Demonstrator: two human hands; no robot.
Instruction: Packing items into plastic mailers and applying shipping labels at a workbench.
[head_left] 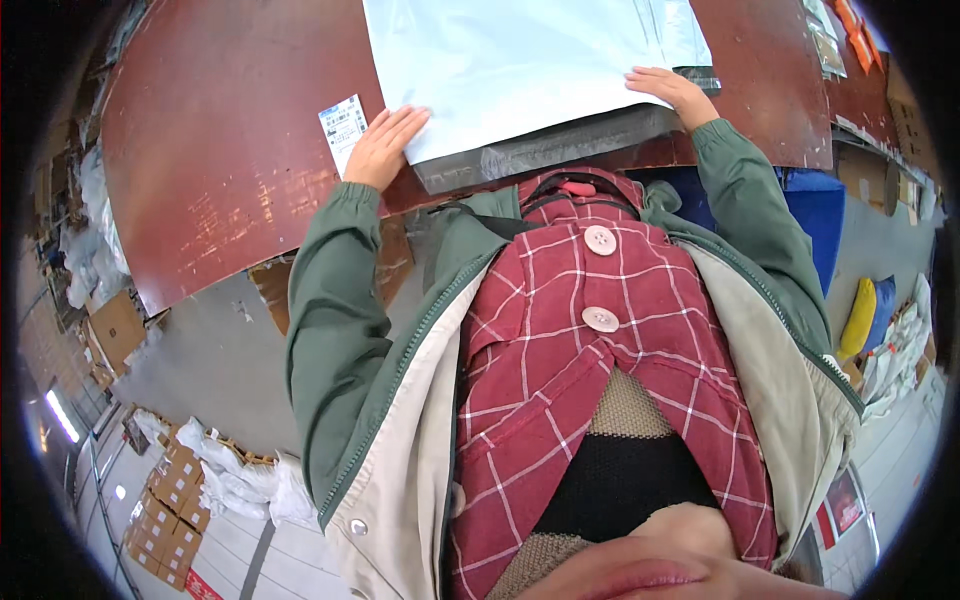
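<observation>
On white bag [520, 80], hands [385, 148] [678, 96] flat, well apart

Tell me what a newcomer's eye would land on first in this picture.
A large white plastic bag at top centre, bright against the reddish-brown table, with the left grip and right grip at its edges. Next, the red checked shirt under the open green jacket, in the lower middle. A bright yellow cushion-like item stands out at far right.
</observation>
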